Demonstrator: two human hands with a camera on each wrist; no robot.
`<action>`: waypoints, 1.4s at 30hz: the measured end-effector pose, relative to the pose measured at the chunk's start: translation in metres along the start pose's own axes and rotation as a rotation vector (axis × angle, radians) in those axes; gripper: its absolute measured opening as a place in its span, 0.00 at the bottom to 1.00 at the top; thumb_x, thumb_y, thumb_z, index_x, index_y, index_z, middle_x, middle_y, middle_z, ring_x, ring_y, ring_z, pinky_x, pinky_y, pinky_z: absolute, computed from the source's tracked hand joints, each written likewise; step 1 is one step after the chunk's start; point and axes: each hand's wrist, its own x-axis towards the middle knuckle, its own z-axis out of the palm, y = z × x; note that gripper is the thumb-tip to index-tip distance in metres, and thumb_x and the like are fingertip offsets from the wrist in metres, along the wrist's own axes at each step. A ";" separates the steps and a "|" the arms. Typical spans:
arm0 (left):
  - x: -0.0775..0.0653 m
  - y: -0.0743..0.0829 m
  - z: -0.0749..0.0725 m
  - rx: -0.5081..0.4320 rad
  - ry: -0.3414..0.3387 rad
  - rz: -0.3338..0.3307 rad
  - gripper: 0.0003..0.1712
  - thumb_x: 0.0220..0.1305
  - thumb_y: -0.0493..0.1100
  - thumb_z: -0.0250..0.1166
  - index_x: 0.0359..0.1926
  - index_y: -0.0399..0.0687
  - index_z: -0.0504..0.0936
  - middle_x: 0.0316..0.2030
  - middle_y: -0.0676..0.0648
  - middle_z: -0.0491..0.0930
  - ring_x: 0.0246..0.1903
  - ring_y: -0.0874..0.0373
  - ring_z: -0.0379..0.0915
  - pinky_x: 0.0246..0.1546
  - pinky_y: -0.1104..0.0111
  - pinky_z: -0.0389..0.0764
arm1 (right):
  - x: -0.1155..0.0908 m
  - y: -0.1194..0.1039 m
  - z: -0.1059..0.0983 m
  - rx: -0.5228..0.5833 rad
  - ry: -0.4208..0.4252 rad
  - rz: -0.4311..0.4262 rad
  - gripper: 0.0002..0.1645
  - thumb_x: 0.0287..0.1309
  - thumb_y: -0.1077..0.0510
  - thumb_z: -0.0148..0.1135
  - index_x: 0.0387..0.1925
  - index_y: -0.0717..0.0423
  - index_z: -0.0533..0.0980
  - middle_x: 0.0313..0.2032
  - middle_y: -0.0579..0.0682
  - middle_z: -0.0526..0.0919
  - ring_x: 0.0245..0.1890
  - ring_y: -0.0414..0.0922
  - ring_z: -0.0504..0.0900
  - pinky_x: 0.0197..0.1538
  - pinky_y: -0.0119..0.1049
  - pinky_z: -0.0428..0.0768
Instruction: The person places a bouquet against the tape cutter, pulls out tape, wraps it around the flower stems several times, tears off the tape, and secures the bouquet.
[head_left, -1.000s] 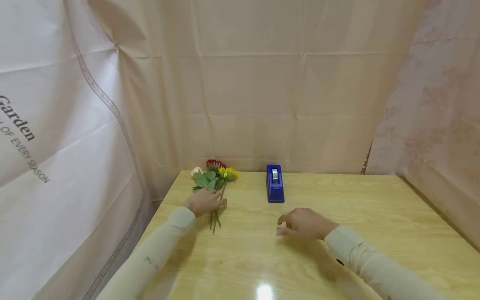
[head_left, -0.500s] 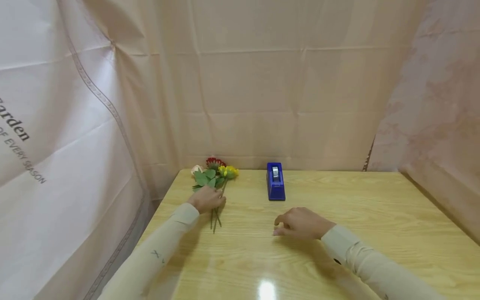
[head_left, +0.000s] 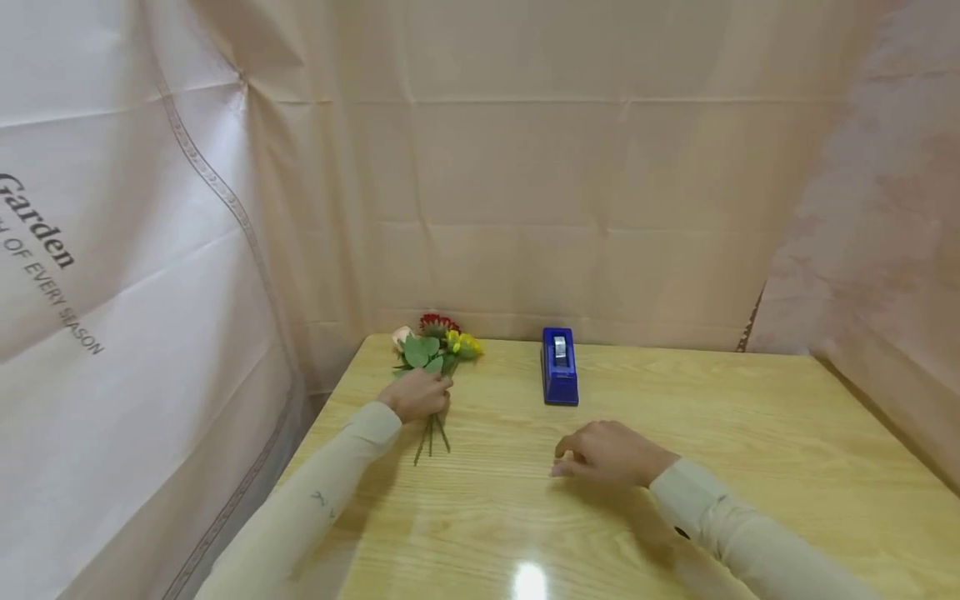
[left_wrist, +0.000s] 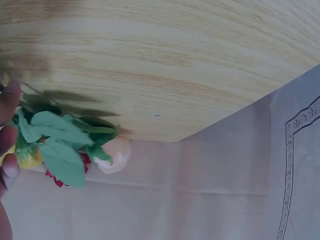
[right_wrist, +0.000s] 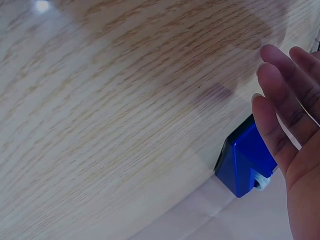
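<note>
My left hand (head_left: 416,395) curls round the stems (head_left: 431,435) of a small bunch of flowers at the table's back left. The bunch has a red flower (head_left: 437,322), a yellow flower (head_left: 467,345) and a pale pink rose (head_left: 402,337), with green leaves (left_wrist: 61,131) among them. Below the hand the stem ends fan out over the wood. My right hand (head_left: 617,454) hovers with loosely bent fingers and holds nothing. A blue tape dispenser (head_left: 561,383) with a roll in it stands beyond it; the right wrist view shows it partly behind the fingers.
A light wooden table (head_left: 480,517) carries all of this. Its back edge meets a hanging beige cloth (head_left: 510,183), and a white printed cloth (head_left: 135,333) hangs along the left. More cloth (head_left: 892,250) hangs at the right.
The left fingers have closed round the stems, and the stem ends have shifted and spread. The right hand stays nearly in place. The head view has shifted slightly.
</note>
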 end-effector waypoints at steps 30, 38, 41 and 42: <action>0.009 0.009 -0.018 0.041 0.233 0.159 0.04 0.66 0.43 0.70 0.41 0.57 0.87 0.34 0.58 0.80 0.21 0.65 0.72 0.22 0.69 0.75 | 0.061 -0.057 0.020 -0.158 0.141 0.263 0.28 0.72 0.38 0.57 0.39 0.59 0.86 0.35 0.50 0.87 0.35 0.47 0.86 0.37 0.44 0.84; 0.015 0.021 -0.038 0.077 0.274 0.130 0.06 0.68 0.44 0.69 0.44 0.59 0.88 0.33 0.58 0.80 0.17 0.68 0.62 0.17 0.71 0.69 | 0.083 -0.083 0.037 -0.144 0.221 0.305 0.33 0.72 0.42 0.61 0.11 0.47 0.66 0.14 0.42 0.67 0.17 0.40 0.69 0.18 0.38 0.73; 0.012 0.026 -0.042 0.085 0.260 0.123 0.04 0.68 0.44 0.69 0.42 0.59 0.87 0.32 0.59 0.80 0.16 0.68 0.63 0.17 0.71 0.69 | 0.084 -0.085 0.040 -0.142 0.245 0.305 0.33 0.70 0.46 0.63 0.10 0.46 0.63 0.12 0.42 0.65 0.15 0.39 0.65 0.17 0.37 0.69; 0.011 0.027 -0.043 0.087 0.257 0.116 0.04 0.68 0.43 0.69 0.41 0.59 0.87 0.32 0.58 0.80 0.16 0.68 0.64 0.17 0.71 0.69 | 0.084 -0.084 0.041 -0.147 0.252 0.303 0.32 0.69 0.48 0.63 0.10 0.46 0.63 0.12 0.42 0.65 0.14 0.39 0.65 0.16 0.37 0.68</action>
